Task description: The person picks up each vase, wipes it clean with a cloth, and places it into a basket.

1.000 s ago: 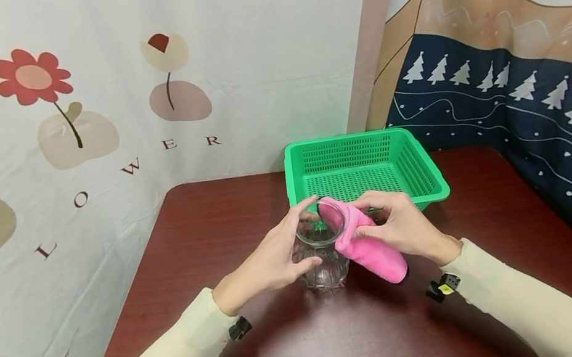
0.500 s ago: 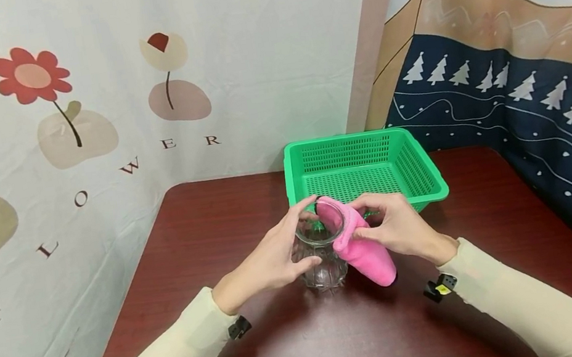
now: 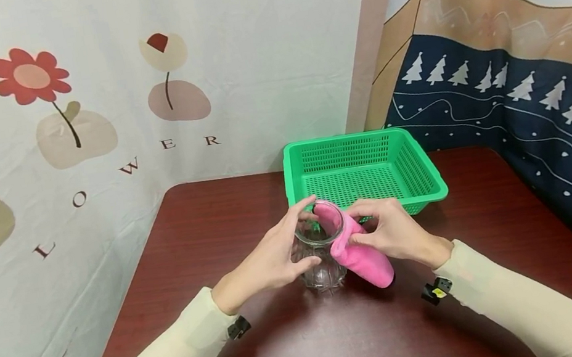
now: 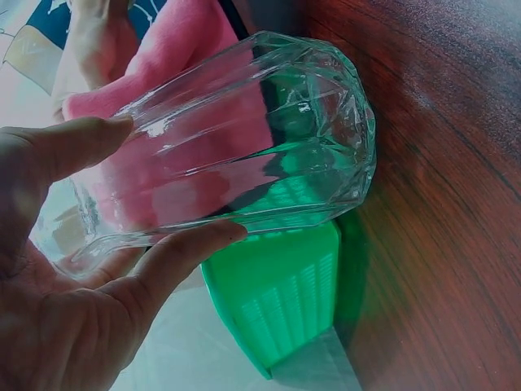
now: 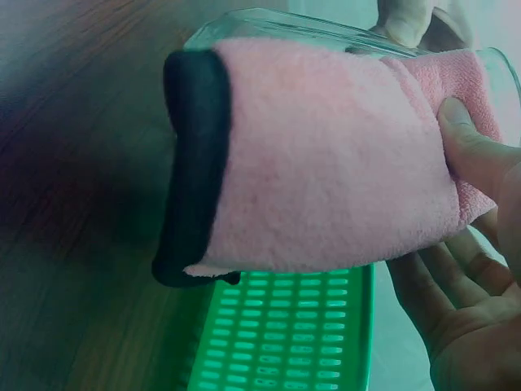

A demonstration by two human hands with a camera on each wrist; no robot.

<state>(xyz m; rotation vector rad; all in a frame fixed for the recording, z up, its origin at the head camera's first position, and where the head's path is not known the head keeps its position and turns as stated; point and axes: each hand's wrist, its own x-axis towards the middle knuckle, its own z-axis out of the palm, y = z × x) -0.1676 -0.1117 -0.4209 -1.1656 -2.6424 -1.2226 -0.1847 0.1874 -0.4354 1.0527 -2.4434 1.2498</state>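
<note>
A clear ribbed glass jar [image 3: 325, 271] stands upright on the table, its mouth facing up. My left hand [image 3: 271, 260] holds it from the left, thumb on the near side and fingers on the far side near the rim. My right hand [image 3: 398, 234] pinches a folded pink cloth [image 3: 368, 266] with dark edging, thumb on the near side. Part of the cloth lies over the jar's right rim, and the rest hangs down outside. The left wrist view shows pink through the jar's glass [image 4: 321, 106]. The dark-edged lower end of the cloth [image 5: 317, 155] fills the right wrist view.
Behind the hands, a green plastic basket [image 3: 290, 171] with slotted walls stands at the back of the dark red wooden table [image 3: 224, 213]. Printed curtains [image 3: 255, 52] hang behind and to the right of the table.
My right hand has shifted slightly left and towards me. The hanging end of the pink cloth has swung left, closer to the jar. My left hand and the jar look nearly still.
</note>
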